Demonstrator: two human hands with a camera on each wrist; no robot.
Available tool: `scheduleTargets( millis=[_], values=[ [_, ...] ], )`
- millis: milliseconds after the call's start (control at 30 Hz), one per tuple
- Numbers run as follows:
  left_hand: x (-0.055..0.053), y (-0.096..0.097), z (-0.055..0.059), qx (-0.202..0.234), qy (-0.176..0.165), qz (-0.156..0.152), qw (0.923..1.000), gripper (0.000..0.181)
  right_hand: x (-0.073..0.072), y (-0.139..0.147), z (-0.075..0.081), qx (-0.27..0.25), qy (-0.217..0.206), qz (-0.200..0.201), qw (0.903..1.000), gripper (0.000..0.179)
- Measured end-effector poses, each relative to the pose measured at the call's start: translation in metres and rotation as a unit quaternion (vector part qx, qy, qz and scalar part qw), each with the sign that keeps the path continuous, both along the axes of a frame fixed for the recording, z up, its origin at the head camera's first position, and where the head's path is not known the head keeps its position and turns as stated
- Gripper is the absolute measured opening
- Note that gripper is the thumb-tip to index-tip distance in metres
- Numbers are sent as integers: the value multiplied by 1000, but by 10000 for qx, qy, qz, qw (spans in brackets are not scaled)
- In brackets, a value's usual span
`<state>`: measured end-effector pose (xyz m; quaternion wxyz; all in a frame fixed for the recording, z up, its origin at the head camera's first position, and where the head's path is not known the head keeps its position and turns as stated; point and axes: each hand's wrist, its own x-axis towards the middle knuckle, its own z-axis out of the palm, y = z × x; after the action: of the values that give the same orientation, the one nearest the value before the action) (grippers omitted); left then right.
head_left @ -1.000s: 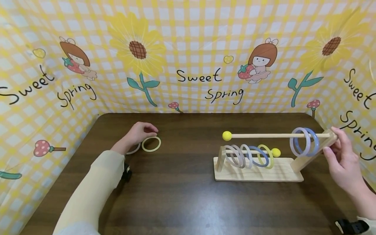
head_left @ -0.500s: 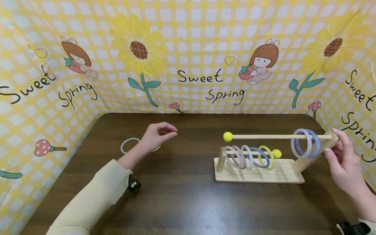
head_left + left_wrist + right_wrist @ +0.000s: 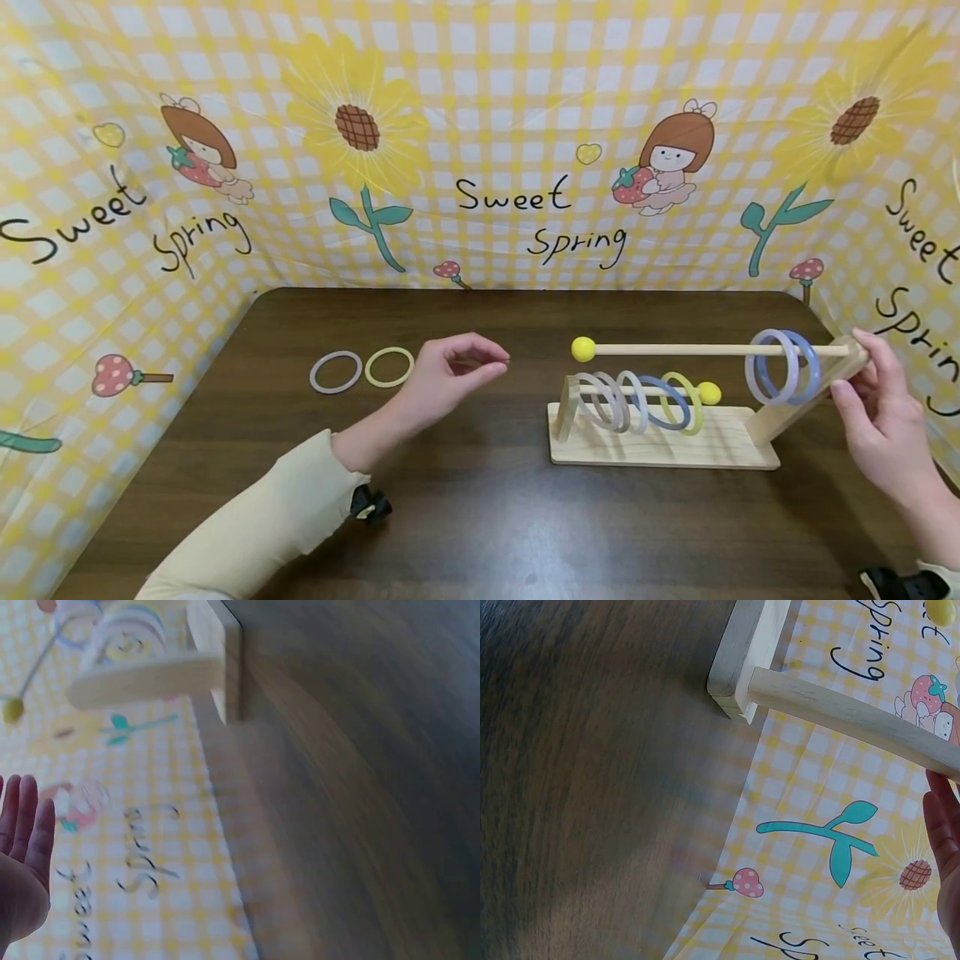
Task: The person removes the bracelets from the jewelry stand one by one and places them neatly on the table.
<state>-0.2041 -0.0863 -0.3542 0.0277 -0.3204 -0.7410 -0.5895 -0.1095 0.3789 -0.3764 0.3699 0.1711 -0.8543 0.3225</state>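
My right hand (image 3: pixel 888 408) grips the upper end of the slanted post of a wooden ring rack (image 3: pixel 660 446), thumb in front and fingers behind. On its upper rod hang a lilac ring (image 3: pixel 789 379) and a blue ring (image 3: pixel 813 379). The lower rod carries several rings, among them a yellow ring (image 3: pixel 699 408) at the ball-tipped end. My left hand (image 3: pixel 438 383) hovers left of the rack with nothing visible in it, fingers loosely bent; in the left wrist view its fingers (image 3: pixel 26 821) extend. Behind it a purple ring (image 3: pixel 312 375) and a pale yellow ring (image 3: pixel 367 371) lie flat.
Yellow balls cap the upper rod's end (image 3: pixel 582 349) and the lower rod's end (image 3: pixel 708 393). A dark wooden table (image 3: pixel 480 533) lies under everything. A checked cloth (image 3: pixel 480 125) with printed flowers and figures walls the back and both sides.
My left hand has moved right, away from the two loose rings and towards the rack, so both rings show more fully. The right hand keeps its grip on the post.
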Motion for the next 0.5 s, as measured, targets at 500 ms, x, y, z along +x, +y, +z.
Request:
scheduleTargets(
  millis=[500],
  values=[
    [32, 67, 16, 600, -116, -1170, 9913, 19, 3, -2, 4, 26, -55, 8, 10000, 46]
  ],
)
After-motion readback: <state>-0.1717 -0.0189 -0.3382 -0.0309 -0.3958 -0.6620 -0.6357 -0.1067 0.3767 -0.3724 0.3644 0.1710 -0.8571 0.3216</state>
